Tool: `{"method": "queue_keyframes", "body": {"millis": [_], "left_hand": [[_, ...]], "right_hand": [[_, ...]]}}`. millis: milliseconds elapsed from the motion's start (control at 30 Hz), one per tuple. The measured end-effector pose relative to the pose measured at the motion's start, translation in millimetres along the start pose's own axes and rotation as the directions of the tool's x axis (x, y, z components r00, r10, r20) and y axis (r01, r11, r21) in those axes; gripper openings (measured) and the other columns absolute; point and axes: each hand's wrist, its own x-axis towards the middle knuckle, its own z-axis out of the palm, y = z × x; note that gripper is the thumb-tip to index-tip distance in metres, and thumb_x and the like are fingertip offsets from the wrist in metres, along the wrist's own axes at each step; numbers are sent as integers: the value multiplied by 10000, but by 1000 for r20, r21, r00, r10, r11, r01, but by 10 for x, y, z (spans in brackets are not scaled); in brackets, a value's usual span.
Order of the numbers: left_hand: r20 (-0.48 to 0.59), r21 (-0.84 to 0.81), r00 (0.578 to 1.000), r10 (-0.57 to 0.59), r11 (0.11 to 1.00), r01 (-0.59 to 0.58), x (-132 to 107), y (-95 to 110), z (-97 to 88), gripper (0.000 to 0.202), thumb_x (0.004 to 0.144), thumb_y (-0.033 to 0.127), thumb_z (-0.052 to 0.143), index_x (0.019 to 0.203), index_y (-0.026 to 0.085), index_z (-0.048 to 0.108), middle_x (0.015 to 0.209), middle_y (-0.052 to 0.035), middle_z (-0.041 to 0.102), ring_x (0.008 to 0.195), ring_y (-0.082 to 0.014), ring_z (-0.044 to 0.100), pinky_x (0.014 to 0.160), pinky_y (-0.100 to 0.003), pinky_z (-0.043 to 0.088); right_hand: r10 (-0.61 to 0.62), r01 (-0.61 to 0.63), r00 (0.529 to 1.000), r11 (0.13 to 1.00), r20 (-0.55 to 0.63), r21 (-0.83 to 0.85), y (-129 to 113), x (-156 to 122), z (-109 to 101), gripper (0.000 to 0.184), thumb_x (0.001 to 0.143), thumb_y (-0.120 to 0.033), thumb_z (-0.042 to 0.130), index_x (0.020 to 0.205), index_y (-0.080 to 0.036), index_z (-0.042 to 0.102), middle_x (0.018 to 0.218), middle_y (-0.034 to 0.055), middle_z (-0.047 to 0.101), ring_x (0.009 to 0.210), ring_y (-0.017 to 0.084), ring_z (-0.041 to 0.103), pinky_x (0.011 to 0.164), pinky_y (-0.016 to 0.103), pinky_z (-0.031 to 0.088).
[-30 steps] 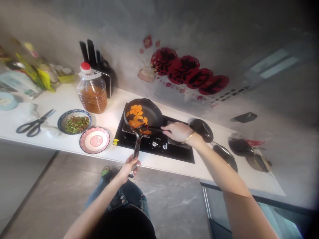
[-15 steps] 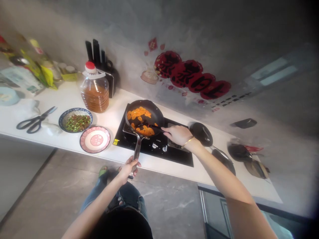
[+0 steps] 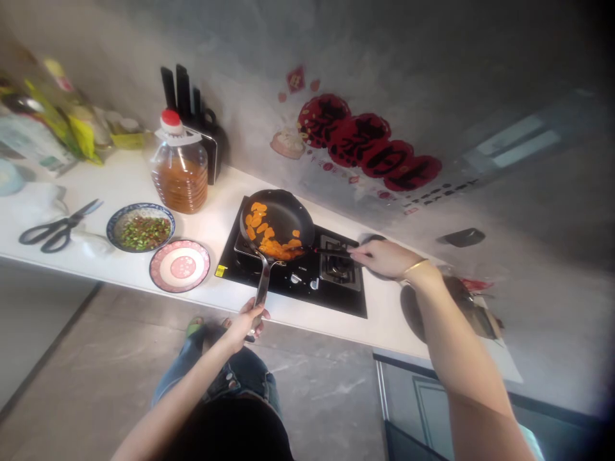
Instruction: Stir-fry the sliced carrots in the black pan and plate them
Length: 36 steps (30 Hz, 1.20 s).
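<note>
1. Compared with half a second ago, the right hand [image 3: 384,257] has slid to the right, off the pan [image 3: 283,214] and past the second burner. The left hand [image 3: 245,323] has kept its place.
2. At the left of the worktop [image 3: 115,192] lie scissors [image 3: 57,227], a bowl of chopped greens [image 3: 141,227] and a pink plate [image 3: 180,266], all well apart from both hands.
3. The left hand's fingers are clamped around the end of the pan handle [image 3: 263,282], which runs from the worktop's front edge up to the pan on the stove [image 3: 336,294].
4. The carrot slices [image 3: 273,246] lie in the pan, mostly along its near rim.
5. The dark spatula [image 3: 331,252] lies almost level, its long axis running left to right. Its head is at the pan's right rim, and its handle is inside the right hand's closed fingers. So the carrots lie to the left of this hand, along the spatula's line.
</note>
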Motion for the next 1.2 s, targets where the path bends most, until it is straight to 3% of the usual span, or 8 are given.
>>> {"method": "queue_keyframes", "body": {"millis": [100,267,400,533,633,800,1100,1200], "left_hand": [[0,5,1000,2,1000,-2,8,-16,-10,488,742,441,675,1117,195,484,723,36,582,364,-41,409,334,-176,253],[5,21,1000,18,1000,-18,26,-46,-32,451,768,426,655,1117,199,481,731,34,584,375,-44,420,343,-175,259],[-4,21,1000,21,1000,-21,22,-43,-30,445,776,429,655,1117,207,476,739,33,589,378,-44,419,343,-175,257],[4,-2,1000,12,1000,-12,3,-14,-12,482,742,437,687,1109,197,486,710,37,581,374,-41,411,344,-174,251],[13,-16,1000,15,1000,-15,-5,3,-7,517,717,442,700,1112,185,489,702,36,580,377,-47,421,343,-177,257],[6,-4,1000,2,1000,-2,1,2,-10,516,737,436,684,1138,185,479,709,35,580,371,-49,413,336,-180,248],[-7,11,1000,-2,1000,2,-26,38,6,547,726,455,703,1152,193,479,714,42,583,366,-49,423,341,-182,254],[-8,13,1000,9,1000,-9,-29,38,12,553,719,464,708,1142,189,483,707,40,582,366,-53,430,337,-182,249]], "right_hand": [[-8,5,997,999,80,47,-81,18,53,333,934,-312,488,1192,-264,693,1227,33,675,1053,224,668,919,328,519],[58,-35,989,986,-135,164,-571,603,457,428,994,-311,345,1336,-209,581,1312,54,619,1189,218,596,1035,329,432],[21,23,984,970,-178,242,-790,868,610,446,1007,-298,327,1404,-192,500,1299,70,628,1193,189,594,1027,286,422],[-69,78,990,995,-124,70,-716,568,482,421,980,-348,415,1381,-286,530,1206,67,684,1103,232,646,953,346,478],[-12,9,997,999,-70,-47,-512,244,288,404,974,-337,414,1339,-280,577,1223,75,674,1091,259,647,925,387,493],[-81,82,994,996,77,-16,-173,-11,64,347,939,-293,473,1226,-278,668,1220,20,679,1076,214,652,949,326,481],[-5,-26,981,987,-193,-158,-741,743,499,492,1007,-355,295,1486,-267,367,1207,166,641,975,248,670,794,328,488],[76,-88,989,992,-130,-90,-662,795,409,457,1001,-319,318,1412,-201,480,1153,173,673,999,256,663,795,315,477]]}}
